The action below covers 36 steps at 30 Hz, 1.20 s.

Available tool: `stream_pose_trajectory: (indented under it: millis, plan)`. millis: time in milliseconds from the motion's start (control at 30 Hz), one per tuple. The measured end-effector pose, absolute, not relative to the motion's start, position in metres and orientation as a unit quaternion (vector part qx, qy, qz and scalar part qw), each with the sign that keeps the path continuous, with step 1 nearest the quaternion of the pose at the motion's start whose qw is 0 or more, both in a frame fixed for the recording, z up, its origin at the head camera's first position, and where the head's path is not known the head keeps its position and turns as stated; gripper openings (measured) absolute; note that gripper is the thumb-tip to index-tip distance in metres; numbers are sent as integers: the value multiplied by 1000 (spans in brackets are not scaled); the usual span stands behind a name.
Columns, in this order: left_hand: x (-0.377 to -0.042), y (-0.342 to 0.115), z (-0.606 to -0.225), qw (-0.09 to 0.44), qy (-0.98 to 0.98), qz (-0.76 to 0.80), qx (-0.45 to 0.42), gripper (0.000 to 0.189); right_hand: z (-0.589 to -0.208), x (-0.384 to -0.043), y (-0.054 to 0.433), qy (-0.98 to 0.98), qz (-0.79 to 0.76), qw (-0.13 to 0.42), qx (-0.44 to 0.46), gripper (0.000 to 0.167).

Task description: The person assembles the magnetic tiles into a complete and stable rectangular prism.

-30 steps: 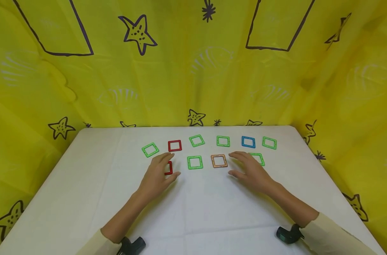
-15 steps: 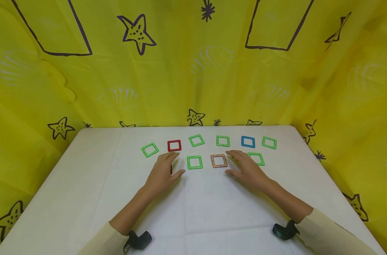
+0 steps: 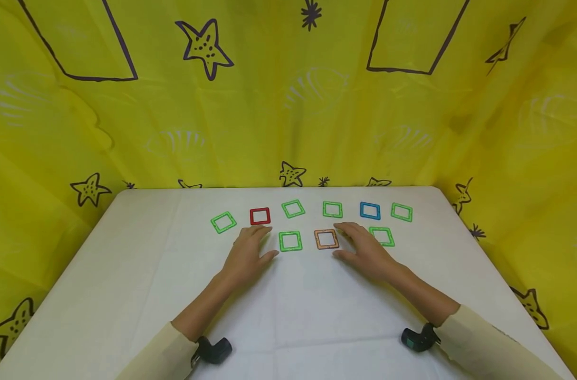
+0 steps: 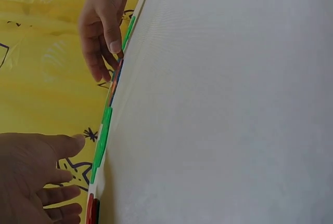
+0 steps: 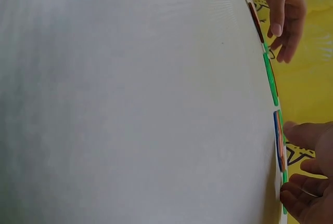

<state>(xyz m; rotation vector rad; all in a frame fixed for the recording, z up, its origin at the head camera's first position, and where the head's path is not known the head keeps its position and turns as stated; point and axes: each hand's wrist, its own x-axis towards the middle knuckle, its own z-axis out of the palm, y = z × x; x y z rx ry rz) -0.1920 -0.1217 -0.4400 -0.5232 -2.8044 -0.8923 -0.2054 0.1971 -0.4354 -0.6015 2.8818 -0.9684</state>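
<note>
My left hand (image 3: 247, 257) hovers over the white table with thumb and fingers apart, holding nothing. It now covers a red square frame of the near row. To its right lie a green square frame (image 3: 290, 249) and an orange square frame (image 3: 327, 247). Beside the orange frame, my right hand (image 3: 366, 254) is likewise spread and holds nothing. Part of another green frame (image 3: 388, 245) shows behind it. Both hands appear in the left wrist view, the left hand (image 4: 26, 177) low and the right hand (image 4: 106, 16) at the top.
A far row holds several flat frames, among them a red frame (image 3: 260, 224), a blue frame (image 3: 370, 218) and a green frame (image 3: 333, 217). The white table (image 3: 307, 322) ends at a yellow patterned curtain (image 3: 250, 121).
Both hands have moved inward, toward each other. The left hand has come to hide the near red frame, which partly showed before. The frames have stayed in place.
</note>
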Motion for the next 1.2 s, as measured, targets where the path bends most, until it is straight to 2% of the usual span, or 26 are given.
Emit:
stream_pose_trajectory:
  millis: [667, 1200]
  plan:
    - [-205, -108, -443, 29, -949, -261, -175, 60, -441, -215, 193, 933, -302, 5, -195, 62]
    - [-210, -99, -439, 35, -953, -238, -184, 59, -445, -223, 189, 928, -319, 2, -193, 53]
